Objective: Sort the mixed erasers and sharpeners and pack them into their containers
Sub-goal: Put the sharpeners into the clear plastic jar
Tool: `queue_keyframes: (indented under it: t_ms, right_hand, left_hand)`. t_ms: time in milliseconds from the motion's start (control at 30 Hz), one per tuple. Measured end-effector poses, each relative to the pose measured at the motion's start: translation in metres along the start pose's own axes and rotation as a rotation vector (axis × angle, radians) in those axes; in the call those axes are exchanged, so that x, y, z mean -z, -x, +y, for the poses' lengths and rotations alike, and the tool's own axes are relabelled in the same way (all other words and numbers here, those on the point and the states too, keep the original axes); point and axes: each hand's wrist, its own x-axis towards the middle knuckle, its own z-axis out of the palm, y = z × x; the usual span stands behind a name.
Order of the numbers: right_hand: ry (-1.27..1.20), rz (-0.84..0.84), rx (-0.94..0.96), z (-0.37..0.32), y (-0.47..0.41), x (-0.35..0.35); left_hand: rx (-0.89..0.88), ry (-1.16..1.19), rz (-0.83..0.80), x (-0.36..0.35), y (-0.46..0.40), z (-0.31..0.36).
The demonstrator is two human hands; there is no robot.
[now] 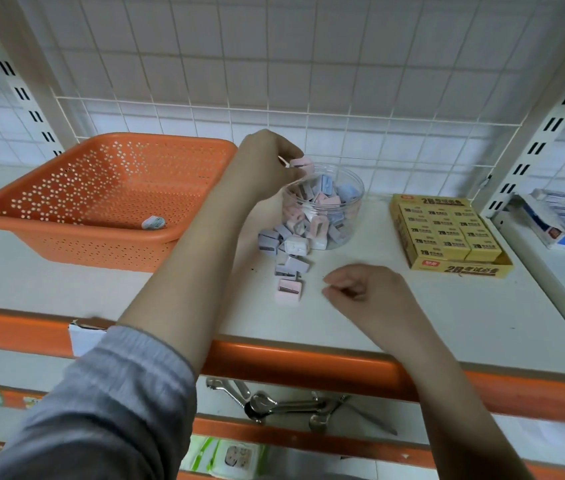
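Shelf first: on its white surface we see an orange basket at the left, nearly emptied, with a single small eraser lying in its near corner. At the right stands a yellow box with its erasers in neat rows, so we judge that side almost finished. Between them a clear tub is well filled with pink, blue and white sharpeners. A small pile of sharpeners lies against its near side, waiting to go in. Our left hand pinches a pink sharpener in its grip just above the tub's rim. Our right hand hangs loosely curled and holds nothing, near the pile. We reckon the loose sharpeners and that last eraser are what remains.
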Motion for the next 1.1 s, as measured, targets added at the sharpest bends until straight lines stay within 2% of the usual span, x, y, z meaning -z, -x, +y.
queue_keyframes:
  t_ms: [233, 533, 833, 967, 1100]
  right_hand:
    - [0.01, 0.002, -0.004, 0.0, 0.007, -0.006]
    - [0.045, -0.036, 0.001, -0.015, 0.003, -0.016]
    - [0.135, -0.035, 0.046, -0.019, -0.003, -0.028]
    - [0.06, -0.039, 0.048, -0.022, -0.003, -0.009]
    - [0.058, 0.094, 0.086, -0.031, -0.022, 0.026]
  left_hand:
    - [0.019, -0.061, -0.102, -0.012, -0.017, -0.004]
    - [0.055, 0.007, 0.06, -0.012, -0.003, -0.017]
    - [-0.033, 0.057, 0.194, 0.001, 0.05, -0.011]
    - [-0.011, 0.076, 0.187, 0.003, 0.071, -0.013]
    - [0.039, 0.065, 0.129, -0.007, 0.087, -0.022]
